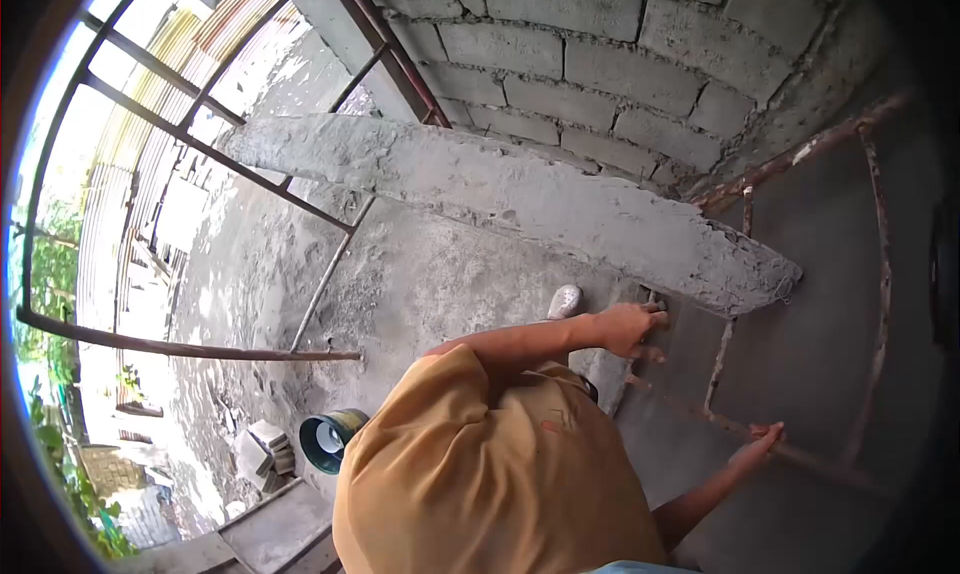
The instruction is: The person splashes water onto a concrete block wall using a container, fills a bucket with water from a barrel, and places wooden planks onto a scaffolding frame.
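My left hand (632, 331) is closed, fingers curled, beside the lower edge of a rough grey concrete beam (520, 199); what it holds is too small to make out. Lower right, my right hand (765, 439) closes around a rusty metal bar (815, 462), part of a ladder-like frame. A crosspiece (720, 364) runs from that bar up toward the beam. My orange shirt (490, 464) fills the lower middle, and a light-coloured shoe (565, 301) shows above my left forearm.
A concrete block wall (570, 64) rises behind the beam. Metal railing (190, 349) spans the left. A dark green bucket (325, 442) stands lower left, near broken blocks (262, 452). Another rusty rail (800, 154) crosses the upper right.
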### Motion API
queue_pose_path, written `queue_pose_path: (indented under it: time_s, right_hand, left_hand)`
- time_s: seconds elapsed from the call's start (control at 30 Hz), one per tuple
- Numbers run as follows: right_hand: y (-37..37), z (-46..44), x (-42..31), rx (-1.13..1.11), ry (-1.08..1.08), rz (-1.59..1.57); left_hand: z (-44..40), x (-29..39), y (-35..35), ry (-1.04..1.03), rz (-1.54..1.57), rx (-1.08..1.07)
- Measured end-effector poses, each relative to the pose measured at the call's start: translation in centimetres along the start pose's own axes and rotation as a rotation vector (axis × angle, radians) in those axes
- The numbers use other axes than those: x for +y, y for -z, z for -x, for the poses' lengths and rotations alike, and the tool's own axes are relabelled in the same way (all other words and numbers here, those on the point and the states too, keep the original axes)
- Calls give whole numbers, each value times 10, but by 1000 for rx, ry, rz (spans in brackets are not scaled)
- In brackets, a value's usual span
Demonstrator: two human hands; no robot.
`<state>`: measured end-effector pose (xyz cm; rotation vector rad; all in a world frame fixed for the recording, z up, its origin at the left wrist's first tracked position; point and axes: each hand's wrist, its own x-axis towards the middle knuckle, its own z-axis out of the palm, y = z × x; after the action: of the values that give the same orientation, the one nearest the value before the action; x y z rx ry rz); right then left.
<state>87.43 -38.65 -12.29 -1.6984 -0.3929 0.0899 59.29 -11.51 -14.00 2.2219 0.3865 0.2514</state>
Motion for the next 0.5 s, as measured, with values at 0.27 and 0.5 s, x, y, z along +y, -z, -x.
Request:
queue_pose_path:
  time_s: [0.27, 0.5]
  right_hand:
    - [28, 4, 35, 59, -128, 134]
    - [-79, 201, -16, 152, -94, 250]
  left_hand:
    - [183, -115, 30, 598, 378, 364]
    - [217, -119, 61, 575, 692, 135]
